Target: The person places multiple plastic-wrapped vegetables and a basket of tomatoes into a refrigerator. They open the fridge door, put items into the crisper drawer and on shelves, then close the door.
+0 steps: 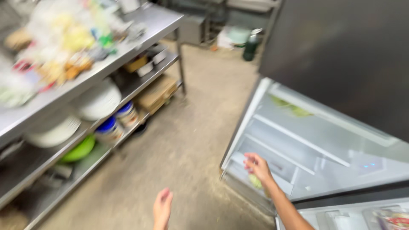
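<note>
Fridge compartment (pixel 306 140) stood open; our right hand (pixel 257 167) reached in, fingers curled near something green (pixel 255 182), grip unclear. Left hand (pixel 162 208) hung open, empty.

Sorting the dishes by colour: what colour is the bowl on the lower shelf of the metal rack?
Bright green bowl, under the stacked white plates; head view, though blurred.

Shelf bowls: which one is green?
The green bowl on the lower shelf, beside the blue-lidded tubs; the stacked bowls above it are white.
</note>
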